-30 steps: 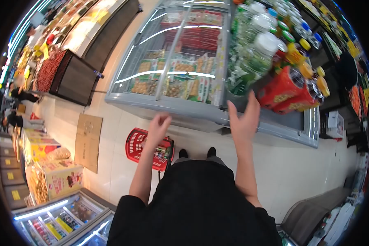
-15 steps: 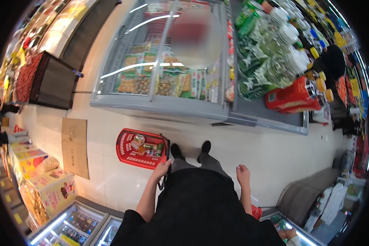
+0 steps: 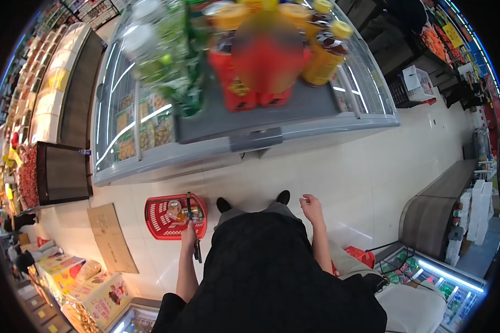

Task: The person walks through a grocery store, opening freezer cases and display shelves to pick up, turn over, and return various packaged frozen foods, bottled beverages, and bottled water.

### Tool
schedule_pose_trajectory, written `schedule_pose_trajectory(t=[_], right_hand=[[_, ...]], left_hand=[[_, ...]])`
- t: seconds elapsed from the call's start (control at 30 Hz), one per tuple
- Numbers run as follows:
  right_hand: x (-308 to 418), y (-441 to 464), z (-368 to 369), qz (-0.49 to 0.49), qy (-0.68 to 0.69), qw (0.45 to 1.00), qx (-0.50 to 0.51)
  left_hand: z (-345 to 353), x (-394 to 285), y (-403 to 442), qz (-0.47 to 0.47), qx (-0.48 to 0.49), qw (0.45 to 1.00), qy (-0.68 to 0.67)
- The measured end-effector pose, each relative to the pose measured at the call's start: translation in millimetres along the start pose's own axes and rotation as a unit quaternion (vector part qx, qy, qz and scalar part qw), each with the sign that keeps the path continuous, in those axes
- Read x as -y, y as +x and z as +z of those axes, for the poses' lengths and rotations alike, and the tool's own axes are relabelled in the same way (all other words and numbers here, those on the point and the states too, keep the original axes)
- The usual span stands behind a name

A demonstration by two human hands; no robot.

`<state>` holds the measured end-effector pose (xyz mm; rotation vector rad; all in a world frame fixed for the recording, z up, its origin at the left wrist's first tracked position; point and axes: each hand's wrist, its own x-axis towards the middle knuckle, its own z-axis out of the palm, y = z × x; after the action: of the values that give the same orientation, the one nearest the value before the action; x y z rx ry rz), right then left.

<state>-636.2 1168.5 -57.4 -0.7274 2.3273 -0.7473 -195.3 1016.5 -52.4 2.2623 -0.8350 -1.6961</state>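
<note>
My left hand (image 3: 188, 236) is closed around the dark handle of a red shopping basket (image 3: 155, 227), at my left side. Inside the basket lie a clear plastic tub with a reddish lid (image 3: 175, 210) and several small packages, partly covered by the handle. My right hand (image 3: 311, 207) hangs to the right of my body with its fingers loosely bent and apart, holding nothing that I can see. Ahead of me stands a glass-topped chest freezer (image 3: 166, 166), with red-labelled bottles (image 3: 222, 72) and green-labelled bottles (image 3: 175, 77) on its grey top.
Flattened cardboard (image 3: 112, 238) lies on the floor at left, near printed boxes (image 3: 108, 299). A dark-sided display stand (image 3: 64, 172) is farther left. Close behind on the right is a person in pale clothing (image 3: 411, 305), beside another red basket (image 3: 361, 255) and a lit freezer (image 3: 444, 283).
I have moved rightward along the freezer, so the bottles are now straight ahead. The basket has come along in my left hand. A person in pale clothing shows more at right.
</note>
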Motion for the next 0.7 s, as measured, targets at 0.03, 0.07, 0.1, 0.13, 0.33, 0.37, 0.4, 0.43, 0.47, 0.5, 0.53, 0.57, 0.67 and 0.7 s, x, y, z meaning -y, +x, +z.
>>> schedule_pose_trajectory(t=[0.03, 0.07, 0.1, 0.13, 0.33, 0.37, 0.4, 0.43, 0.47, 0.5, 0.53, 0.57, 0.67, 0.7], right_hand=[[-12.2, 9.3, -12.4, 0.003, 0.007, 1.000, 0.008], [-25.1, 17.3, -24.4, 0.007, 0.015, 1.000, 0.016], [-34.3, 25.4, -39.4, 0.007, 0.022, 1.000, 0.015], [-44.6, 33.7, -57.1, 0.014, 0.017, 1.000, 0.001], [-113.8, 65.4, -146.4, 0.068, 0.073, 0.994, -0.038], [-123.1, 68.1, -156.6, 0.076, 0.087, 0.992, -0.050], [-134.5, 70.0, -164.1, 0.071, 0.089, 0.992, -0.048], [-144.3, 71.1, -170.1, 0.083, 0.095, 0.990, -0.061], [-150.1, 75.3, -172.5, 0.092, 0.101, 0.988, -0.070], [-149.1, 78.6, -176.0, 0.083, 0.102, 0.989, -0.061], [-149.7, 78.2, -182.1, 0.104, 0.111, 0.988, -0.042], [-151.2, 77.3, -188.6, 0.126, 0.116, 0.985, -0.024], [-155.3, 85.2, -200.2, 0.146, 0.115, 0.982, 0.019], [-154.9, 87.5, -207.4, 0.144, 0.106, 0.984, 0.023]], left_hand=[[18.3, 3.9, -6.9, 0.003, -0.003, 1.000, 0.002], [34.3, 7.7, -13.1, 0.002, -0.019, 1.000, 0.022], [48.4, 11.9, -17.5, 0.001, -0.034, 0.999, 0.043], [58.9, 17.8, -23.6, -0.006, -0.041, 0.998, 0.046], [117.9, 26.3, -56.4, -0.021, -0.046, 0.997, 0.063], [128.6, 26.9, -58.4, -0.026, -0.048, 0.996, 0.064], [140.8, 24.2, -59.2, -0.029, -0.040, 0.996, 0.077], [153.6, 21.9, -60.0, -0.043, -0.038, 0.996, 0.072], [168.0, 12.4, -66.1, -0.045, -0.028, 0.996, 0.071], [179.2, 4.1, -71.5, -0.050, -0.021, 0.996, 0.070], [187.8, 1.4, -70.5, -0.053, -0.029, 0.996, 0.062], [199.2, 0.9, -66.0, -0.040, -0.026, 0.998, 0.046], [233.7, -7.0, -44.7, -0.019, -0.020, 1.000, -0.003], [247.3, -17.4, -47.2, -0.013, -0.015, 0.999, -0.028]])
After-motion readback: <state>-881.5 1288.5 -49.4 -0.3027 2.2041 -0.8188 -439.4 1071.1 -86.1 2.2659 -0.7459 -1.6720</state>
